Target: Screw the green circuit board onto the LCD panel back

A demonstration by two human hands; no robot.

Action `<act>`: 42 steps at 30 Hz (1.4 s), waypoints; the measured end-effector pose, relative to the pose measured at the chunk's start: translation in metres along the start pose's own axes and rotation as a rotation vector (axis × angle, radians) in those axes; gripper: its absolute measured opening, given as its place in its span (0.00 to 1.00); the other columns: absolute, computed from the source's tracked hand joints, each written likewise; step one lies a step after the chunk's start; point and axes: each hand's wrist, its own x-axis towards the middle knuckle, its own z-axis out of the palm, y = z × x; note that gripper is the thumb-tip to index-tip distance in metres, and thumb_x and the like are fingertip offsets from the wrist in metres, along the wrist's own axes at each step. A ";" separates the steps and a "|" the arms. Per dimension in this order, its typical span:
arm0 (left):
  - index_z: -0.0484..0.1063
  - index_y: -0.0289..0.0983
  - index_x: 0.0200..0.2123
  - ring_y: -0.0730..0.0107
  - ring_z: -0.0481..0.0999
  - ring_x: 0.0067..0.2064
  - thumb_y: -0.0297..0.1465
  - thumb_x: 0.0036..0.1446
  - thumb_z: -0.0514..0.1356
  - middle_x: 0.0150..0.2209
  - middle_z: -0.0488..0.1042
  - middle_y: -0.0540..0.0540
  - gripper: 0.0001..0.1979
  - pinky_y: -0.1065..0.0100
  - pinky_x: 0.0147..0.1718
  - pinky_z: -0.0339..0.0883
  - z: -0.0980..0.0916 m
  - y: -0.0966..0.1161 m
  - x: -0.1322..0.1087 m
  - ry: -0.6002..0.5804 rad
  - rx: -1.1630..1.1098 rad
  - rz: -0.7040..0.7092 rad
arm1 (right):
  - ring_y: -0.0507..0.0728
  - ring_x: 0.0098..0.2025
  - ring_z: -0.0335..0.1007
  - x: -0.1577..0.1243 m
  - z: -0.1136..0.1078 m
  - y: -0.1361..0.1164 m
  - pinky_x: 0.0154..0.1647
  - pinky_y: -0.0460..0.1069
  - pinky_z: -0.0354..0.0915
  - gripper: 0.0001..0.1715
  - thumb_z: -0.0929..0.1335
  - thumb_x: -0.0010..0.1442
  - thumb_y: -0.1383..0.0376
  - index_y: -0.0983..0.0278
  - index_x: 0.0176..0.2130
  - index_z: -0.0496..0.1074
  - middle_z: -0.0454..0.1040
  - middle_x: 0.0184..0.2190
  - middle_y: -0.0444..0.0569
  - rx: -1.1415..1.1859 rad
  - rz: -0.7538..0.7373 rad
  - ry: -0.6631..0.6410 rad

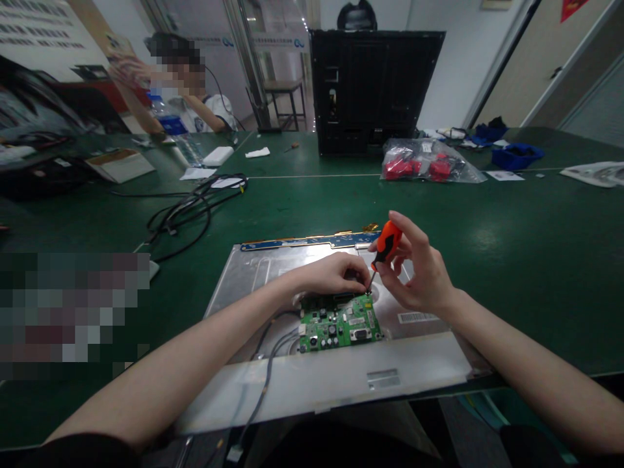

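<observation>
A silver display panel (253, 266) lies back-up on the green table, with a green circuit board (341, 325) fixed near its middle. My right hand (419, 276) grips an orange-handled screwdriver (386, 242), its tip down at the board's top right corner. My left hand (334, 273) is closed in a pinch right beside the tip, at the board's upper edge; what it pinches is too small to make out. Grey cables (266, 370) run from the board off the panel's near edge.
A black monitor back (373, 91) stands upright at the far side. A clear bag of red parts (424, 162) and blue items (517, 155) lie to the right, black cables (195, 205) to the left. Another person sits at the far left table.
</observation>
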 end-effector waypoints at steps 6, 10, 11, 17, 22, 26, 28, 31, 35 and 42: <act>0.78 0.36 0.35 0.67 0.74 0.37 0.25 0.58 0.66 0.33 0.77 0.50 0.02 0.67 0.40 0.65 0.000 0.000 0.000 -0.006 0.002 -0.010 | 0.50 0.21 0.68 0.000 0.002 -0.001 0.17 0.44 0.68 0.47 0.66 0.65 0.73 0.55 0.75 0.46 0.76 0.35 0.44 -0.018 0.003 0.021; 0.78 0.36 0.34 0.67 0.74 0.37 0.24 0.58 0.66 0.34 0.76 0.50 0.02 0.67 0.39 0.65 0.000 0.001 0.000 -0.005 -0.002 -0.012 | 0.50 0.20 0.67 -0.001 0.003 0.001 0.16 0.44 0.68 0.46 0.67 0.66 0.71 0.55 0.74 0.46 0.75 0.34 0.43 -0.025 -0.011 0.029; 0.78 0.36 0.34 0.68 0.74 0.36 0.24 0.58 0.66 0.33 0.76 0.50 0.02 0.68 0.39 0.65 0.001 0.001 0.000 -0.005 -0.004 -0.013 | 0.50 0.20 0.67 -0.001 0.003 0.002 0.16 0.44 0.68 0.45 0.68 0.67 0.70 0.55 0.74 0.46 0.74 0.34 0.42 -0.026 -0.016 0.031; 0.77 0.36 0.33 0.69 0.72 0.36 0.24 0.58 0.65 0.32 0.75 0.51 0.02 0.68 0.39 0.64 0.001 0.003 0.000 0.005 -0.008 -0.014 | 0.49 0.20 0.66 -0.001 0.003 0.003 0.16 0.43 0.66 0.45 0.68 0.68 0.68 0.55 0.75 0.45 0.73 0.32 0.41 -0.011 -0.029 0.021; 0.78 0.36 0.34 0.69 0.72 0.35 0.25 0.58 0.66 0.31 0.75 0.51 0.01 0.68 0.37 0.64 0.000 0.003 0.000 -0.007 -0.011 -0.024 | 0.51 0.23 0.70 0.000 0.001 0.001 0.17 0.45 0.69 0.47 0.65 0.67 0.71 0.56 0.76 0.42 0.76 0.38 0.47 0.013 -0.005 -0.008; 0.77 0.36 0.34 0.70 0.72 0.34 0.26 0.58 0.65 0.30 0.74 0.51 0.00 0.67 0.38 0.64 0.000 0.004 0.000 -0.012 -0.014 -0.021 | 0.51 0.22 0.70 0.000 0.000 -0.001 0.18 0.46 0.70 0.47 0.65 0.66 0.73 0.56 0.76 0.43 0.78 0.39 0.48 0.014 0.008 -0.013; 0.77 0.36 0.34 0.69 0.73 0.34 0.26 0.58 0.65 0.31 0.75 0.51 0.00 0.67 0.38 0.64 0.000 0.004 -0.001 -0.012 -0.013 -0.017 | 0.50 0.21 0.69 0.000 0.001 -0.001 0.17 0.45 0.69 0.47 0.65 0.66 0.73 0.56 0.76 0.44 0.77 0.37 0.47 0.007 0.006 0.000; 0.78 0.36 0.35 0.69 0.73 0.35 0.26 0.58 0.66 0.32 0.76 0.50 0.01 0.67 0.38 0.64 0.000 0.004 -0.001 -0.010 -0.011 -0.011 | 0.50 0.21 0.68 0.000 0.002 -0.001 0.16 0.44 0.67 0.46 0.65 0.67 0.73 0.55 0.75 0.45 0.75 0.35 0.44 -0.009 0.004 0.020; 0.77 0.36 0.33 0.69 0.72 0.35 0.25 0.58 0.65 0.32 0.75 0.51 0.01 0.68 0.38 0.64 0.001 0.002 0.000 0.001 -0.006 -0.005 | 0.49 0.20 0.66 -0.001 0.003 0.003 0.15 0.44 0.66 0.46 0.67 0.67 0.70 0.54 0.75 0.45 0.72 0.33 0.41 -0.016 -0.025 0.023; 0.77 0.37 0.33 0.69 0.72 0.35 0.25 0.58 0.66 0.32 0.75 0.51 0.02 0.68 0.37 0.64 0.000 0.002 0.000 0.002 0.002 -0.008 | 0.50 0.21 0.68 -0.001 0.002 0.004 0.16 0.44 0.66 0.46 0.67 0.68 0.68 0.54 0.75 0.45 0.73 0.34 0.42 -0.022 0.002 -0.005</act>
